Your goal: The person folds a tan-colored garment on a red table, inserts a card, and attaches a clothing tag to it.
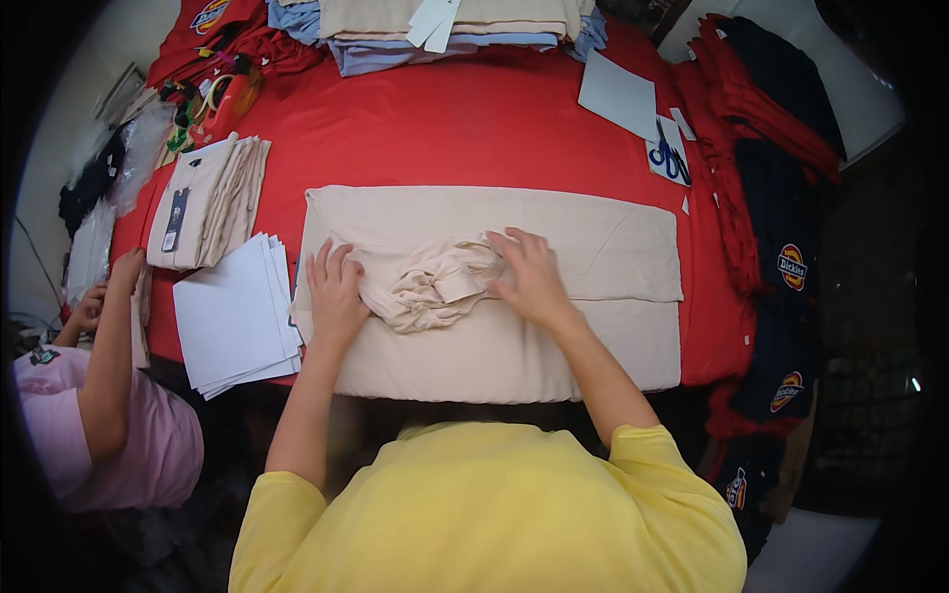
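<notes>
A beige garment point(583, 237) lies spread on the table in front of me, with a fold running across its width. Its middle is gathered into a crumpled bunch point(435, 287) between my hands. At the left of the bunch, my left hand point(334, 292) rests on the cloth, fingers spread. My right hand point(534, 280) is at the bunch's right edge, its fingers apart and thumb touching the folds. Neither hand visibly grips the fabric.
White paper sheets point(237, 316) lie left of the garment, beside folded beige garments point(203, 212). Blue-handled scissors point(667, 153) and a white card point(618, 94) are at the right. Stacked clothes point(445, 35) stand behind. A co-worker in pink point(119, 425) is at the left.
</notes>
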A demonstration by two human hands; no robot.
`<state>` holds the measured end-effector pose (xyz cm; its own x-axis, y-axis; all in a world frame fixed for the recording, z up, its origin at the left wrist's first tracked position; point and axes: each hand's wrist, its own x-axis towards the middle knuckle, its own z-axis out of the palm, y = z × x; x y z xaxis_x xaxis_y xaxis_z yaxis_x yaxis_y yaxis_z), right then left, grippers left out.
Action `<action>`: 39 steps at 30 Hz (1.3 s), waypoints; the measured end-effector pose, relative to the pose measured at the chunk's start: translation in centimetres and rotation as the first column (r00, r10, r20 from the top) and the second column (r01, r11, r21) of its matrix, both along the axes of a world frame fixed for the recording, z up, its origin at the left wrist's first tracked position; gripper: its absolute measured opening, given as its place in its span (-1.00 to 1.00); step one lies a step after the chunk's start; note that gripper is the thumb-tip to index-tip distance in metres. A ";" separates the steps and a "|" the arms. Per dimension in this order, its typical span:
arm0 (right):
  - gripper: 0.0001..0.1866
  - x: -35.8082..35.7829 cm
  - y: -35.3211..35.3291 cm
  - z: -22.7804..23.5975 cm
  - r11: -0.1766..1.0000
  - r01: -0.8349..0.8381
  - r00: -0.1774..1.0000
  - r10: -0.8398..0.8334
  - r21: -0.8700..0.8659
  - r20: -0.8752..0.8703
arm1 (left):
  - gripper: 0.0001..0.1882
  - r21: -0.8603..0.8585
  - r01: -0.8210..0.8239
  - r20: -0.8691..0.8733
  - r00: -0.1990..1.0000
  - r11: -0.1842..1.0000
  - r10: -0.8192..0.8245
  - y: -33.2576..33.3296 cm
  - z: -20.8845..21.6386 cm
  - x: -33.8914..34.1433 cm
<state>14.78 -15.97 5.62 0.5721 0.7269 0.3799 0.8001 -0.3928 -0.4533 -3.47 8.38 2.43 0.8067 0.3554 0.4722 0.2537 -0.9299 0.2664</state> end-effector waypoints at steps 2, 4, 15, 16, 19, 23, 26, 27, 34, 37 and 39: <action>-0.65 -1.5 0.7 -0.8 0.996 -0.085 0.996 0.084 0.004 0.012 | -0.65 -0.021 0.144 -0.001 0.990 0.989 -0.144 0.8 -0.2 0.4; -0.65 -1.8 1.2 0.1 0.963 -0.264 0.965 0.264 -0.052 -0.009 | -0.65 -0.102 0.216 -0.005 0.976 0.971 -0.218 1.3 -0.9 0.4; -0.62 -5.9 -3.5 13.1 0.826 -0.519 0.541 0.517 0.221 -0.664 | -0.69 -0.193 0.242 0.015 0.970 0.951 -0.244 2.6 -2.1 -0.2; -0.66 -4.0 -3.7 12.2 0.930 -0.251 0.545 0.364 0.267 -0.755 | -0.67 -0.257 0.229 0.002 0.972 0.939 -0.236 2.7 -1.8 0.1; -0.64 3.6 -6.7 4.5 0.947 0.320 0.602 -0.179 0.029 -0.778 | -0.59 -0.301 0.260 -0.006 0.962 0.917 -0.274 2.0 0.4 1.4; -0.52 3.2 -6.8 0.7 0.842 0.357 0.848 -0.474 -0.405 -0.239 | -0.48 -0.291 0.179 -0.209 0.947 0.940 -0.245 2.5 2.0 1.4; -0.49 2.2 -6.1 -1.9 0.968 0.248 0.969 -0.248 -0.047 0.020 | -0.43 -0.306 0.200 -0.229 0.934 0.931 -0.275 2.8 1.5 1.6; -0.49 1.9 -5.4 -1.9 0.970 0.244 0.968 -0.243 -0.005 0.068 | -0.43 -0.299 0.200 -0.226 0.935 0.933 -0.273 2.7 1.5 1.6; -0.60 0.7 -4.9 4.6 0.998 0.041 0.873 -0.058 -0.044 -0.485 | -0.43 -0.334 0.173 -0.144 0.962 0.927 -0.231 2.6 0.8 0.9; -0.70 -0.5 -7.5 11.4 0.977 -0.079 0.587 0.208 0.200 -0.782 | -0.43 -0.388 0.177 -0.189 0.945 0.905 -0.266 3.2 0.3 1.2; -0.73 0.7 -7.8 12.2 0.938 -0.025 0.503 0.311 0.346 -0.806 | -0.42 -0.406 0.174 -0.224 0.933 0.897 -0.282 3.1 0.3 1.8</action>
<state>15.52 -23.82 17.83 0.5976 0.8013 -0.0276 0.0210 -0.0501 -0.9985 -1.68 11.50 2.78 0.9632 0.2520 0.0935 0.1593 -0.8153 0.5566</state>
